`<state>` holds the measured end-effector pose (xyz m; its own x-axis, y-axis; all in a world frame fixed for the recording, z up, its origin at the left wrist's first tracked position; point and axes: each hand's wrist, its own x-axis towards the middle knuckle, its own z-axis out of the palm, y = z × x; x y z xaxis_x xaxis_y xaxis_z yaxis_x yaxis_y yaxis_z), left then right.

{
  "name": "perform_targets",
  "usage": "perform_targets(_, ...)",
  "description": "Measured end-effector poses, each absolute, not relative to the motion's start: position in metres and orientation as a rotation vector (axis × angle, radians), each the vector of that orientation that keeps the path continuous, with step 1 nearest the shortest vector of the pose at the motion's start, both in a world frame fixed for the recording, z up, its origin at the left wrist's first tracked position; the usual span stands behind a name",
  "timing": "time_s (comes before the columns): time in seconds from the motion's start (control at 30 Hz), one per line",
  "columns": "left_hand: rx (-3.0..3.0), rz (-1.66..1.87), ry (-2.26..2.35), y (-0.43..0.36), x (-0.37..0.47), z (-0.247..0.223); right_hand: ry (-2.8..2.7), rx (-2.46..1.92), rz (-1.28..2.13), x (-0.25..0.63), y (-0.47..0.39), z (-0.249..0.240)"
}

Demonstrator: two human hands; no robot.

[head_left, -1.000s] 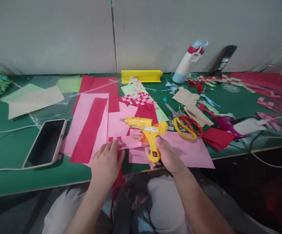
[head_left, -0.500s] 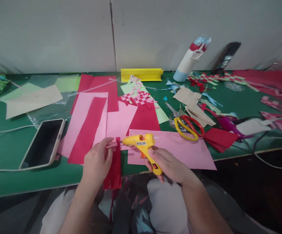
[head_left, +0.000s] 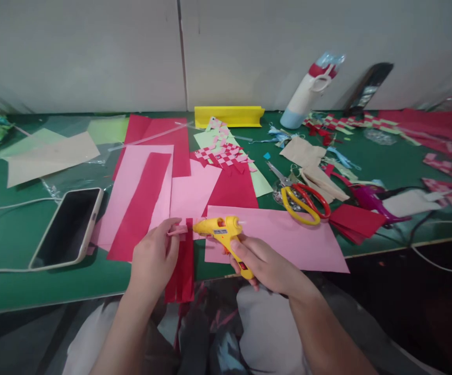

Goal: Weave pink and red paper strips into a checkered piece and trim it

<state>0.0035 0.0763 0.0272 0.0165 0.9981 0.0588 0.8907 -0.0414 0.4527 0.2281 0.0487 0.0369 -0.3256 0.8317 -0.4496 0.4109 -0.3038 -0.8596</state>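
My right hand (head_left: 263, 260) is wrapped round the handle of a yellow glue gun (head_left: 218, 229), its nozzle pointing left. Between the fingers of my left hand (head_left: 154, 258) is the folded end of a pink paper strip (head_left: 177, 229). The nozzle sits just right of that fold, close to the dark red paper strips (head_left: 182, 273) that hang over the table's front edge. Whether the nozzle touches the paper I cannot tell. A pink sheet (head_left: 288, 239) lies under the glue gun and beside my right hand.
Scissors (head_left: 300, 200) with red and yellow handles lie to the right. A phone (head_left: 67, 229) with a white cable is at the left. Woven paper fish (head_left: 226, 155) rest on sheets behind my hands. A bottle (head_left: 306, 96) leans at the wall near a yellow folded strip (head_left: 229, 116).
The glue gun has shifted slightly left and its handle has dropped a little in my right hand. My left hand now folds the pink strip's end over near the red strip.
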Motion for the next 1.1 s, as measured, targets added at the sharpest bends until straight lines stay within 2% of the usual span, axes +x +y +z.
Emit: perform_targets(1.1, 1.995, 0.529, 1.939, 0.0775, 0.0044, 0.0262, -1.720, -1.647, 1.576, 0.2298, 0.0484, 0.0359)
